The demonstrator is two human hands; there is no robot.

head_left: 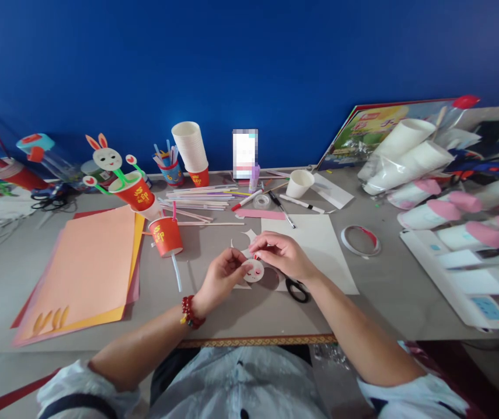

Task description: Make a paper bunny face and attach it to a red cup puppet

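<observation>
A small white paper disc with a drawn face and pink cheeks sits between my two hands. My left hand is closed on its left edge, with thumb and fingers pinched. Above the disc, the fingertips of my right hand pinch a small white-and-red paper piece at its upper edge; whether the two are joined I cannot tell. White paper scraps with curved cut edges lie under and behind my hands. Black-handled scissors rest beside my right wrist, their blades mostly hidden.
A red cup with a paper rabbit head stands at left, near another red cup with straws. Coloured sheets lie left, white paper and a tape roll right. Straws, pens and stacked cups are behind.
</observation>
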